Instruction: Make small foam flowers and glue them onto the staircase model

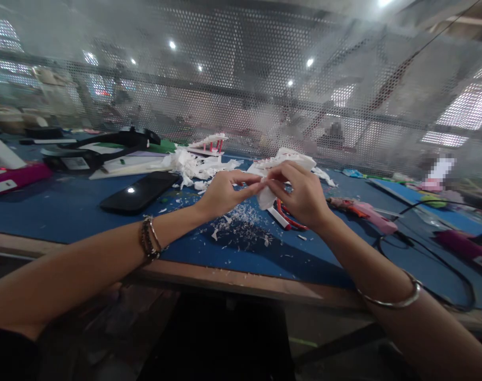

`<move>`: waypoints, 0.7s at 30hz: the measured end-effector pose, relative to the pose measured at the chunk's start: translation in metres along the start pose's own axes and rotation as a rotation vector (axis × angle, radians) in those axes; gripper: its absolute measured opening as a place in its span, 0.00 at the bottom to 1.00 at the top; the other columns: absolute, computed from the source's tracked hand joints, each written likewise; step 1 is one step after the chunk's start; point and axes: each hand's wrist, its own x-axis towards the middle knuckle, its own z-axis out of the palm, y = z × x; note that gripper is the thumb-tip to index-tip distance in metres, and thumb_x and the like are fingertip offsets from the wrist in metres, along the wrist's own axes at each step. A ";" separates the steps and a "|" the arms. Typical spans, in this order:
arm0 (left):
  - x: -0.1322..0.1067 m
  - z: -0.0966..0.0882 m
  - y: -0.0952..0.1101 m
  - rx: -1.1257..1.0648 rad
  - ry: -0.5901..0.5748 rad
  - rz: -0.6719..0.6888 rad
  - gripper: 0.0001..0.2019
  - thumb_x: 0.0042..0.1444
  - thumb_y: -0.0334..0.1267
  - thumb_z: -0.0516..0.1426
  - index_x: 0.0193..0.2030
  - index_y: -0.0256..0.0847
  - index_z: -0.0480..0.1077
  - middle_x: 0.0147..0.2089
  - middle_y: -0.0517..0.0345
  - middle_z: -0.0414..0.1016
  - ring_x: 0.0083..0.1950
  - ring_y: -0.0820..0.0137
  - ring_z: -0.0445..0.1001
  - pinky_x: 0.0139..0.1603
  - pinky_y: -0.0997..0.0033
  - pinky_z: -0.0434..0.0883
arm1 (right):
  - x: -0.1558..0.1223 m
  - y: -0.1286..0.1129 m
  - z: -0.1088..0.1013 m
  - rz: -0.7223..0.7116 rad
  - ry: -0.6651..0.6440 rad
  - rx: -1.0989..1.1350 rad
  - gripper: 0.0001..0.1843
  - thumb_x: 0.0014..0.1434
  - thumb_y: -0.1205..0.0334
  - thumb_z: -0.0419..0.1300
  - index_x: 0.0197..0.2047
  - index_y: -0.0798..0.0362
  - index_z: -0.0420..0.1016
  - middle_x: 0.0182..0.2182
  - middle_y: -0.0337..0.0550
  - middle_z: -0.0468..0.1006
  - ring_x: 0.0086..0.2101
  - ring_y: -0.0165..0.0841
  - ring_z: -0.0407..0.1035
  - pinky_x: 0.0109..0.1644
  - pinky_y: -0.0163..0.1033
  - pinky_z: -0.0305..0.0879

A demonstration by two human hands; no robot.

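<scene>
My left hand [224,193] and my right hand [300,193] meet above the blue table [85,225], thumbs and forefingers pinched close together. A crumpled piece of white tissue [266,198] hangs from the pinch, mostly under my right fingers. Whether something small sits between the fingertips is hidden. Beneath my hands lie scattered white paper scraps [244,225]. A white marker-like stick with a red end [279,218] and an orange-red cord [290,217] lie just below my right hand.
A black phone [139,193] lies left, before a heap of torn white tissue [193,165]. Behind are a black strapped headset [101,151] and a small rack with red posts [212,144]. Rightward lie a pink glue-gun-like tool [373,217] and a black cable [458,264]. Perforated mesh [233,79] stands behind.
</scene>
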 end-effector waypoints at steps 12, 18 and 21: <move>0.004 0.004 -0.005 -0.162 -0.013 -0.050 0.10 0.50 0.35 0.53 0.36 0.38 0.73 0.40 0.54 0.75 0.38 0.72 0.71 0.35 0.77 0.67 | -0.002 -0.001 0.012 0.346 0.074 0.492 0.03 0.50 0.64 0.55 0.28 0.55 0.66 0.23 0.37 0.68 0.25 0.25 0.63 0.28 0.32 0.60; 0.004 0.003 -0.006 -0.149 0.024 -0.022 0.10 0.50 0.34 0.53 0.37 0.39 0.73 0.41 0.54 0.75 0.40 0.70 0.70 0.37 0.75 0.66 | 0.001 -0.005 0.012 0.490 0.096 0.680 0.05 0.47 0.65 0.57 0.24 0.54 0.62 0.20 0.34 0.66 0.22 0.23 0.62 0.25 0.31 0.59; 0.004 0.003 -0.006 -0.173 0.038 -0.039 0.10 0.49 0.35 0.54 0.36 0.38 0.73 0.39 0.54 0.76 0.38 0.70 0.71 0.37 0.75 0.66 | 0.002 -0.005 0.012 0.504 0.077 0.738 0.07 0.46 0.65 0.57 0.22 0.54 0.61 0.19 0.34 0.66 0.21 0.22 0.61 0.25 0.30 0.59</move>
